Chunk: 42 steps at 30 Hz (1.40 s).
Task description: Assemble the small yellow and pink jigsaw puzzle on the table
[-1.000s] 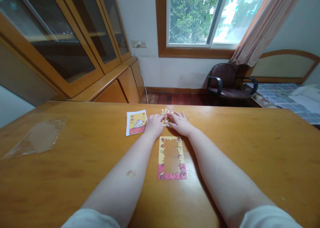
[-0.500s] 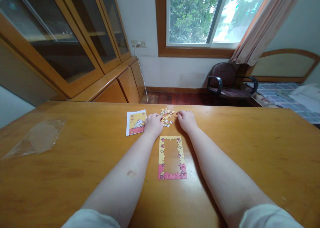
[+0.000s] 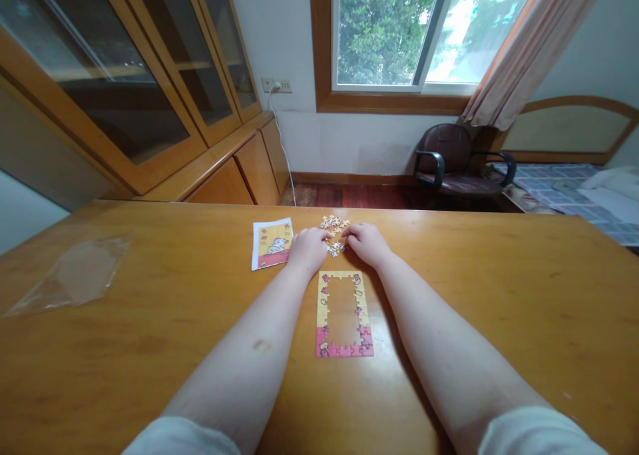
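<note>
Small loose puzzle pieces (image 3: 333, 223) lie in a pile near the far edge of the table, with a smaller group of white pieces (image 3: 335, 248) just nearer to me. My left hand (image 3: 310, 247) rests at the left side of the pile, fingers bent together and fingertips at the pieces. From the right, my right hand (image 3: 367, 243) reaches in with curled fingers, its tips by the white group. What either hand pinches is hidden. Closer to me lies a joined puzzle border (image 3: 344, 351), yellow above and pink below, with bare table inside it.
A picture sheet (image 3: 272, 243) showing a white character lies left of my left hand. Farther left is a clear plastic bag (image 3: 74, 272) on the wooden table (image 3: 164, 322). Behind the table stand a glass-door cabinet (image 3: 239, 155) and an armchair (image 3: 449, 155).
My right hand has moved left, to the white pieces. These now sit closer together. My left hand has shifted very slightly right; the border and picture sheet stay put.
</note>
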### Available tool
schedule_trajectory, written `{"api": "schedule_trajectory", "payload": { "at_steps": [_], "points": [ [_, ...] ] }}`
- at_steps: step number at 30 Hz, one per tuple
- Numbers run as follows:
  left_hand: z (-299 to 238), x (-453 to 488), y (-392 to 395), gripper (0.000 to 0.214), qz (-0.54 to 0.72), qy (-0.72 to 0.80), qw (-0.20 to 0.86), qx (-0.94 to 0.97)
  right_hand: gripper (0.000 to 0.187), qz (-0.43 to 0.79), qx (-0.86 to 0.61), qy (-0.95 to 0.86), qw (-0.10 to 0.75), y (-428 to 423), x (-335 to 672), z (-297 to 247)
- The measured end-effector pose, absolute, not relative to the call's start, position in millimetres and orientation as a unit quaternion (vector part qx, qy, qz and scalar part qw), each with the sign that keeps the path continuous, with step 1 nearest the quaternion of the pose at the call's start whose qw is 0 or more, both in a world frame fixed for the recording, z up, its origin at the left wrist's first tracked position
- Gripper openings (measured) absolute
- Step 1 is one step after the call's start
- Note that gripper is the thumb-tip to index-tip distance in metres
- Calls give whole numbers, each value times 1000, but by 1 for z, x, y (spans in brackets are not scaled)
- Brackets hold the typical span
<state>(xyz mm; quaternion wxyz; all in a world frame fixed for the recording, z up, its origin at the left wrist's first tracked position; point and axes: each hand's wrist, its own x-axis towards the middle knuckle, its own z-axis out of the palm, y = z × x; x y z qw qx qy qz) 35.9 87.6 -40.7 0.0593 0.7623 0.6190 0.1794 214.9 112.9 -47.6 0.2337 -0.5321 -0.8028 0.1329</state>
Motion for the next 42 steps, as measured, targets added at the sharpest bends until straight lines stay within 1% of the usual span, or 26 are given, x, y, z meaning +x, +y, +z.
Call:
{"api": "schedule_trajectory", "payload": {
  "at_steps": [3, 7, 12, 17, 20, 25, 29, 32, 35, 37, 42],
  "points": [
    [-39, 36, 87, 36, 168, 623, 68, 761, 28, 132, -538, -798, 240, 114, 216, -49],
    [-37, 38, 86, 34, 158, 603, 86, 778, 27, 161, -525, -804, 227, 114, 216, -48],
    [-38, 40, 82, 40, 180, 571, 81, 797, 38, 143, -544, -790, 243, 114, 214, -48],
    [-43, 42, 81, 45, 133, 557, 107, 813, 51, 154, -536, -811, 179, 111, 211, -54],
    [-44, 42, 81, 40, 141, 560, 102, 810, 50, 162, -534, -812, 172, 111, 211, -55],
    [-43, 40, 83, 34, 166, 600, 63, 780, 39, 154, -570, -776, 224, 112, 211, -52],
    [-42, 38, 85, 36, 165, 615, 60, 768, 36, 141, -613, -736, 250, 114, 212, -51],
    [-42, 40, 83, 40, 155, 603, 73, 779, 42, 143, -591, -755, 245, 113, 212, -52],
    [-44, 43, 81, 51, 113, 572, 108, 805, 47, 161, -536, -804, 201, 111, 210, -53],
    [-46, 45, 79, 56, 81, 556, 120, 818, 48, 166, -537, -806, 184, 110, 210, -53],
    [-48, 45, 80, 58, 65, 563, 111, 816, 46, 161, -565, -783, 206, 113, 211, -55]
  ]
}}
